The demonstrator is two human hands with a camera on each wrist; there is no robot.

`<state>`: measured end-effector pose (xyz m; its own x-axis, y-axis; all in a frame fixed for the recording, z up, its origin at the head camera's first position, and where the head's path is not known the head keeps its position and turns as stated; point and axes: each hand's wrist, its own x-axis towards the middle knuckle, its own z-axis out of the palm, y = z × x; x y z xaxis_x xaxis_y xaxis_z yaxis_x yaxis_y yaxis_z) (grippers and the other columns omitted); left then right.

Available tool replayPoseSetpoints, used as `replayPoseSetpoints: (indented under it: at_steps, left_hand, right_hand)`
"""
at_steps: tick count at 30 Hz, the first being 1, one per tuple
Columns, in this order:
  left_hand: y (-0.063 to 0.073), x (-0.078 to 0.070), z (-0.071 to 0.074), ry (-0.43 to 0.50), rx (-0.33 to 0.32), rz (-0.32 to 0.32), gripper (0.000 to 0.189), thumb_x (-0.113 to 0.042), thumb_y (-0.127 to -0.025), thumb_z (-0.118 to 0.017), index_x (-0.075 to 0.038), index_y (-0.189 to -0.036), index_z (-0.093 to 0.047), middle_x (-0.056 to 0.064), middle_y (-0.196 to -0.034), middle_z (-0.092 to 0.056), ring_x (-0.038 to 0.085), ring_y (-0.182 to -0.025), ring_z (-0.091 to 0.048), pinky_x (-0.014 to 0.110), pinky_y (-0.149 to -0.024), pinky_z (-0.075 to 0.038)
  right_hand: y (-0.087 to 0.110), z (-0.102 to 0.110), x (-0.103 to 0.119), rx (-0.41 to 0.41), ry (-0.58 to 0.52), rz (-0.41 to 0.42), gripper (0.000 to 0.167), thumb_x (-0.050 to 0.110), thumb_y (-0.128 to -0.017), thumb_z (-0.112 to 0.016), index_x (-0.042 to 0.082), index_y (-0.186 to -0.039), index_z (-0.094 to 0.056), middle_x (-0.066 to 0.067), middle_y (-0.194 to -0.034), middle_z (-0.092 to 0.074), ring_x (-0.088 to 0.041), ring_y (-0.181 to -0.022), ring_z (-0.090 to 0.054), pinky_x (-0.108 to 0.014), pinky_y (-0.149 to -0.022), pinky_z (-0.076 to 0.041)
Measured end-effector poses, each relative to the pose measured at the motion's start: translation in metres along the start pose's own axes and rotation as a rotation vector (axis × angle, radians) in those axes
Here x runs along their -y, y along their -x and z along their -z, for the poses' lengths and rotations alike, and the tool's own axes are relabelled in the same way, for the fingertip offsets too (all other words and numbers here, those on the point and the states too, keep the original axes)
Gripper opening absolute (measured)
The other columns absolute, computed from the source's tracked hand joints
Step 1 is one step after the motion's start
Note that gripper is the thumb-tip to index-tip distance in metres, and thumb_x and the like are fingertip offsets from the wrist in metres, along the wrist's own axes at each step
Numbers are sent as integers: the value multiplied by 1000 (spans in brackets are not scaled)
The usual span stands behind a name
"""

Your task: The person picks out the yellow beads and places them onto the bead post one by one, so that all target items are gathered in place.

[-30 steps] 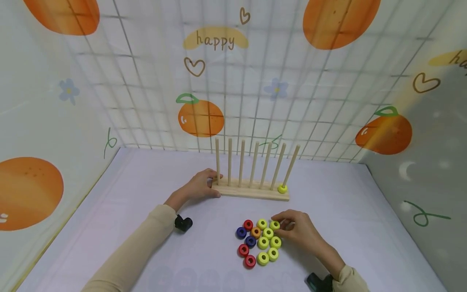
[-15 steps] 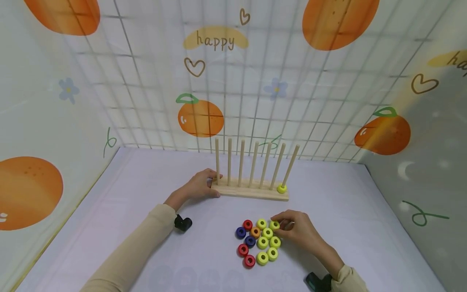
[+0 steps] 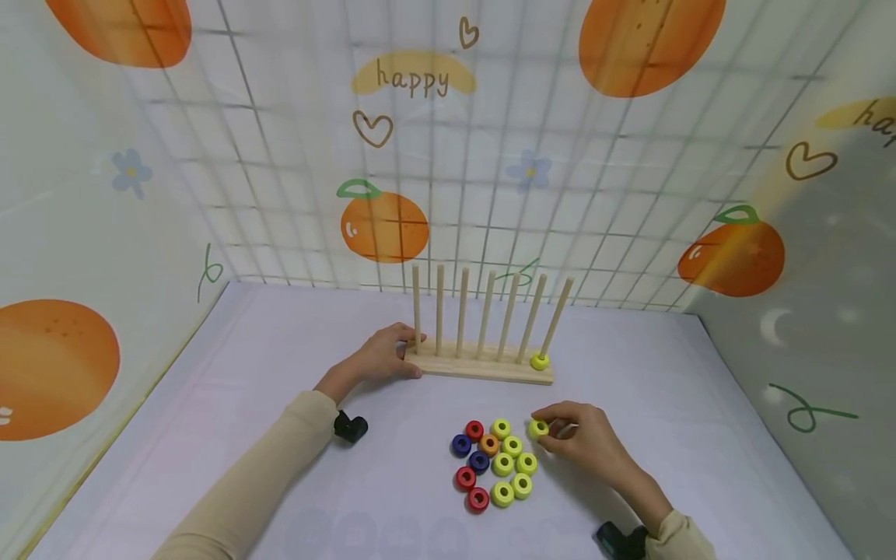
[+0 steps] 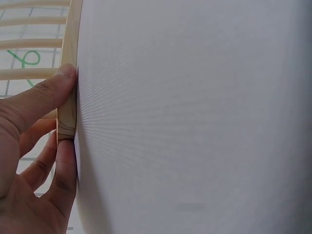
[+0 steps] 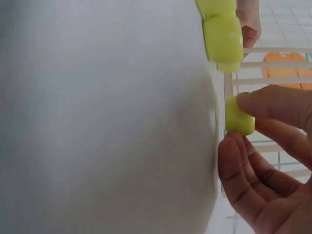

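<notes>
A pale wooden rack [image 3: 483,367] with a row of upright pegs stands toward the back of the table. My left hand [image 3: 381,354] grips its left end, thumb at the front and fingers around the end, as the left wrist view also shows. One yellow ring [image 3: 539,362] sits at the bottom of the rightmost peg. Between thumb and fingers my right hand [image 3: 581,437] pinches another yellow-green ring [image 5: 239,116], just right of the loose group. That group holds several yellow-green rings [image 3: 502,464], red rings [image 3: 465,478], two blue rings [image 3: 461,445] and an orange ring [image 3: 489,444].
The white table [image 3: 392,482] meets a patterned cloth backdrop [image 3: 294,194] behind the rack, with side walls left and right. A black wrist device [image 3: 350,427] lies by the left wrist, another black device [image 3: 619,540] by the right.
My right hand has shifted slightly to the right with the pinched yellow-green ring, parting it from the group. The left hand and the rack have stayed put.
</notes>
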<state>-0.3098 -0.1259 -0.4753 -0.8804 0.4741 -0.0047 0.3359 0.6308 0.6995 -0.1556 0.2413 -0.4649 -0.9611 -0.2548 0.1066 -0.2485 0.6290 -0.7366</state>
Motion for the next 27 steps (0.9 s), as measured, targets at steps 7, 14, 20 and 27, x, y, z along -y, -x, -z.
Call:
replayPoseSetpoints:
  at_steps: [7,14,20,27]
  left_hand:
    - [1,1,0,-9,-4,8,68,-23,-75,-91,-11,-135,-63,7,-132,-56,29,-131,-45,50,-110,-32]
    - [0,3,0,-9,-6,-2,67,-24,-75,-90,-11,-134,-64,7,-131,-56,29,-131,-46,50,-111,-32]
    - [-2,4,0,-22,2,-10,67,-25,-75,-91,-11,-135,-64,6,-131,-56,27,-128,-47,49,-109,-35]
    - [-2,3,-1,-19,-1,-8,67,-26,-75,-90,-11,-134,-64,7,-130,-57,29,-128,-48,51,-109,-34]
  right_hand:
    - [-1,10,2,-27,26,-2,29,-1,-77,-83,6,-105,-77,-1,-97,-72,-13,-75,-64,-26,-64,-55]
    - [-1,23,2,-75,33,26,30,-1,-78,-82,6,-107,-77,0,-97,-72,-14,-76,-66,-26,-64,-56]
    - [0,33,1,-120,47,46,31,-2,-77,-83,5,-106,-77,-2,-99,-72,-14,-77,-66,-26,-65,-56]
    - [-2,49,6,-158,74,43,31,0,-79,-83,9,-108,-77,-2,-99,-72,-17,-79,-66,-26,-66,-56]
